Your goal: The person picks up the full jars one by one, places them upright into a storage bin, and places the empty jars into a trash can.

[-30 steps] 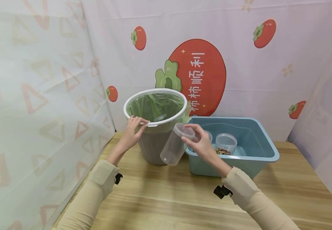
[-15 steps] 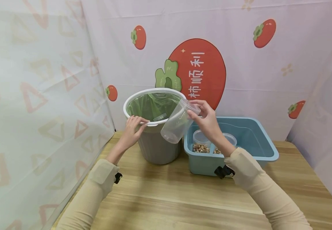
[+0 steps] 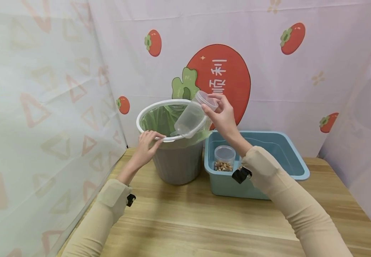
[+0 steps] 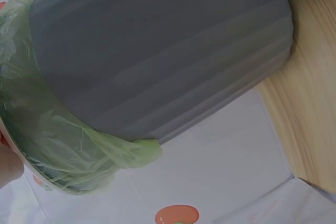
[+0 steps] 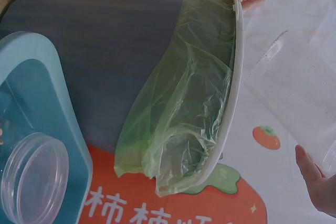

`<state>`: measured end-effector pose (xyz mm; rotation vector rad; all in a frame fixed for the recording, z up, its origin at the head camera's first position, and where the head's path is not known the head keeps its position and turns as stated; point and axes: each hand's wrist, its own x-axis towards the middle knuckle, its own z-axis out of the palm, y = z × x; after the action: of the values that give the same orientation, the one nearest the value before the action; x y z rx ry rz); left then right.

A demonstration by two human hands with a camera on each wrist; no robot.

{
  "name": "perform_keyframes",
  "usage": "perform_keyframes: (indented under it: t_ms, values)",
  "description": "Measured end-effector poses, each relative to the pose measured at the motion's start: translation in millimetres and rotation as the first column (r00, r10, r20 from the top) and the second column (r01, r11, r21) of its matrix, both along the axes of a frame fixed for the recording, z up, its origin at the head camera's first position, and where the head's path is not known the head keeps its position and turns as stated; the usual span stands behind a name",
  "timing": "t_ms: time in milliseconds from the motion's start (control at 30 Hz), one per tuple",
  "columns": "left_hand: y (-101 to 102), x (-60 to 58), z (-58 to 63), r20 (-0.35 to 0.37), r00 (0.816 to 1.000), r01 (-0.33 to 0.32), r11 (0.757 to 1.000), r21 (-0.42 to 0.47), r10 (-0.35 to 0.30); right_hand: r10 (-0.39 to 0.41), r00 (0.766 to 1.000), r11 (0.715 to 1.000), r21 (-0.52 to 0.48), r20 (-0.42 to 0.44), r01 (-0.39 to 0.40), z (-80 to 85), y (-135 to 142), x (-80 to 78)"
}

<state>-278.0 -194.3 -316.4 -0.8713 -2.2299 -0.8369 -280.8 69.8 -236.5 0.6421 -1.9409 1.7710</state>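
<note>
My right hand (image 3: 222, 113) holds a clear plastic jar (image 3: 189, 120) by its rimmed end, tilted with its base down to the left, over the opening of a grey trash can (image 3: 178, 164). In the right wrist view the jar (image 5: 294, 85) looks see-through, with no contents visible. My left hand (image 3: 145, 147) grips the near left of the can's white rim (image 3: 169, 139), fingers over the top and thumb outside. A green bag (image 3: 156, 119) lines the can and folds over the rim. Inside, a small clear piece is mostly hidden behind the jar.
Right of the can stands a blue plastic tub (image 3: 288, 162). In it is a clear jar (image 3: 225, 153) with brown pebble-like pieces at the bottom; my right forearm covers another. Wooden table (image 3: 179, 221) beneath; printed cloth walls (image 3: 124, 46) at the back and sides.
My right hand has raised the clear jar from in front of the can, up and over its rim. My left hand stays on the rim.
</note>
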Motion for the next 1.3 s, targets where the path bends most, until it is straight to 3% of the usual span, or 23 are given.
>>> perform_keyframes:
  t_ms: [367,767,933,1133,1300]
  values:
    - [-0.4,0.4,1.5,0.01,1.0,0.005,1.0,0.006,-0.005,-0.086,0.996,0.991,0.101,-0.004,0.086,5.4,-14.3,-17.7]
    - [-1.1,0.1,-0.1,0.003,1.0,0.021,1.0,0.019,-0.021,-0.098,0.993,0.981,0.171,0.065,0.086,-3.9,-25.2,-23.4]
    - [0.0,0.3,-0.6,0.007,1.0,0.022,1.0,0.017,-0.022,-0.071,0.988,0.979,0.197,0.136,0.044,-5.1,-25.7,-18.5]
    - [1.5,0.1,1.5,0.02,1.0,0.021,1.0,0.016,-0.021,-0.065,0.988,0.967,0.252,0.139,0.028,-11.4,-20.7,-17.8]
    - [1.1,1.4,5.8,0.029,0.999,0.018,1.0,0.009,-0.019,-0.01,0.989,0.979,0.204,0.15,-0.021,-14.9,-12.4,-2.5]
